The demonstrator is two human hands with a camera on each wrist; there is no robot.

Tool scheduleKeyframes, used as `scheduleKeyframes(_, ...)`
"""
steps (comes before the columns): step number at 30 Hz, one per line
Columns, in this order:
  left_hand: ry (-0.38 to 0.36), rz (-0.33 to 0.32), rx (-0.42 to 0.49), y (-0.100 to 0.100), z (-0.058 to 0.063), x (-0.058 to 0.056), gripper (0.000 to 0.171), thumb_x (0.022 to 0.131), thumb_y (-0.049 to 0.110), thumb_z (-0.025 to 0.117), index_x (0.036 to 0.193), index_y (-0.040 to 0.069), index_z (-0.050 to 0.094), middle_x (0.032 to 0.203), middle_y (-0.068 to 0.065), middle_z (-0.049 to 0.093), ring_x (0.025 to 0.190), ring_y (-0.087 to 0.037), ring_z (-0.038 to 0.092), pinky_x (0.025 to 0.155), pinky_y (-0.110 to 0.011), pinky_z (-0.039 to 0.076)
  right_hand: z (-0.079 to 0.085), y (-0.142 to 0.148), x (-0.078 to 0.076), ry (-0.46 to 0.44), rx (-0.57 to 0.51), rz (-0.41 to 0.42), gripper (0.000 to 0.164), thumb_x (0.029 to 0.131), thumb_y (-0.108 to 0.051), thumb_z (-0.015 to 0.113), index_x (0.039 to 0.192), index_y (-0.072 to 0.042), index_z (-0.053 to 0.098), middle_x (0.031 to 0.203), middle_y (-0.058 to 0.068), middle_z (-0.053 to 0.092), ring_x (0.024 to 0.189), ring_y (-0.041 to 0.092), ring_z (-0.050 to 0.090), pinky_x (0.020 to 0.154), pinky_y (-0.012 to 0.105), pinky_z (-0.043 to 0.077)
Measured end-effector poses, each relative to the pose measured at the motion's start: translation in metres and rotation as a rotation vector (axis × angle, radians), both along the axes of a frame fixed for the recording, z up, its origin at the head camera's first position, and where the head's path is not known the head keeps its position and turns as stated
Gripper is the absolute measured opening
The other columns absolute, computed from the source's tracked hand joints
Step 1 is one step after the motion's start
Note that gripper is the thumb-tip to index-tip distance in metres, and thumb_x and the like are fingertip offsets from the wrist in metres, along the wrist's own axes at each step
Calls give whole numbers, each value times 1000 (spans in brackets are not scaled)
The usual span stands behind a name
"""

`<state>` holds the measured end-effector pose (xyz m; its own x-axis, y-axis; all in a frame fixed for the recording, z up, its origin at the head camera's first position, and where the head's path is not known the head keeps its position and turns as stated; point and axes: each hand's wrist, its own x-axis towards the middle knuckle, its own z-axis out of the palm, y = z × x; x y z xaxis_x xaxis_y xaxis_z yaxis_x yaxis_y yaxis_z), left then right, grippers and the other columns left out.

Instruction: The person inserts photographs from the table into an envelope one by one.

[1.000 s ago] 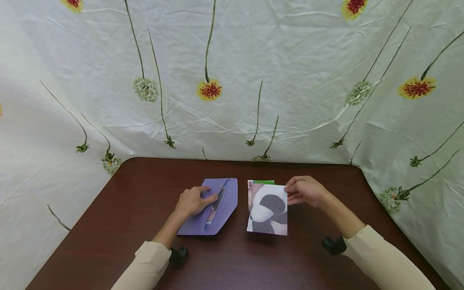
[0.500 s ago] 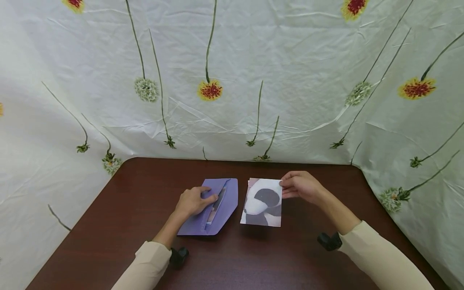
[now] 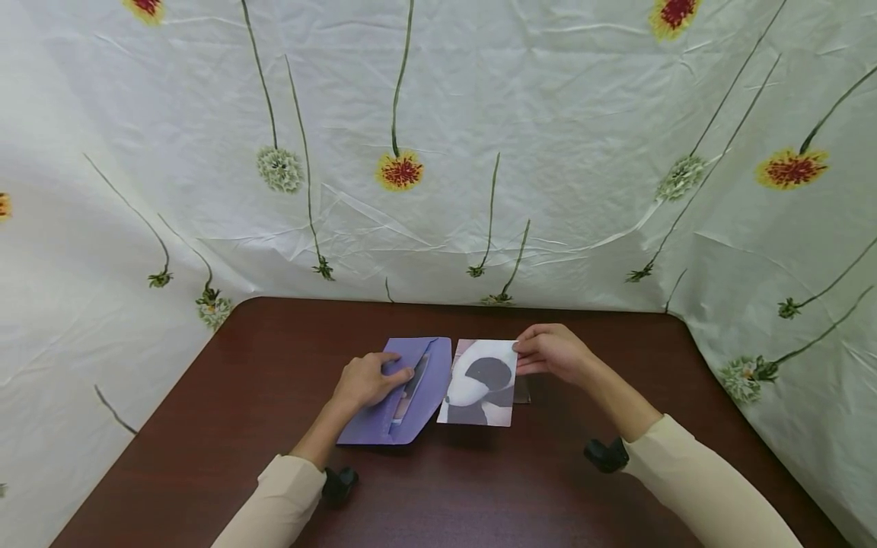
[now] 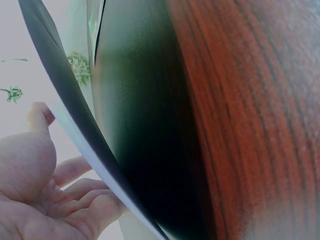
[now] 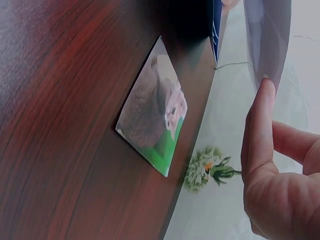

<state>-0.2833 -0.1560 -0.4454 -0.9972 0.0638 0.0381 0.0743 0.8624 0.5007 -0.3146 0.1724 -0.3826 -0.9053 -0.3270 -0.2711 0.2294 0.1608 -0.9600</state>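
In the head view my left hand (image 3: 366,383) is on a purple envelope (image 3: 428,403), thumb at the gaping pocket. A picture (image 3: 404,403) shows inside that pocket. The left wrist view has the fingers (image 4: 97,200) bent against the envelope's edge (image 4: 90,130). My right hand (image 3: 551,354) pinches a panda photo (image 3: 473,399) by its upper right corner, holding it above the table, right beside the envelope. Its pale back (image 5: 267,40) faces the right wrist camera. Below it lies a photo of a furry, pink-faced animal (image 5: 157,110), mostly hidden from the head camera.
Everything is on a dark reddish-brown wooden table (image 3: 294,335) with rounded far corners. A white curtain (image 3: 569,114) printed with flowers hangs behind and along both sides. Black devices sit at both wrists, including the right wrist device (image 3: 606,455).
My right hand has carried the panda photo left, toward the envelope, uncovering a bit of the lying photo's right edge. My left hand and the envelope have stayed put.
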Motion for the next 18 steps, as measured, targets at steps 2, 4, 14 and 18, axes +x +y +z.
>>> scheduleKeyframes(2, 2, 0, -3, 0, 0, 0, 54, 93, 45, 68, 132, 8, 68, 133, -22, 66, 123, -43, 62, 97, -57, 50, -1, -4, 0, -3, 2, 0, 18, 97, 2, 57, 110, 14, 55, 83, 10, 66, 71, 16, 70, 74, 33, 62)
scheduleKeyframes(4, 1, 1, -5, 1, 0, 0, 54, 93, 45, 68, 132, 8, 68, 133, -22, 66, 122, -43, 62, 97, -56, 50, -1, -7, 0, -3, 3, 0, 18, 97, 2, 57, 110, 14, 56, 83, 10, 66, 71, 16, 70, 74, 33, 62)
scheduleKeyframes(14, 3, 9, -3, 2, 0, 0, 54, 93, 45, 68, 132, 9, 68, 133, -22, 66, 122, -42, 63, 97, -55, 51, -8, -19, 0, -13, 1, 0, 19, 95, 4, 57, 109, 16, 57, 80, 11, 66, 68, 16, 70, 71, 33, 62)
scheduleKeyframes(18, -1, 13, 0, 2, 0, 0, 54, 93, 45, 68, 133, 9, 68, 133, -22, 66, 122, -42, 63, 98, -55, 51, -11, -25, 0, -22, -4, 3, 18, 95, 4, 56, 109, 16, 57, 80, 11, 67, 67, 16, 70, 71, 33, 62)
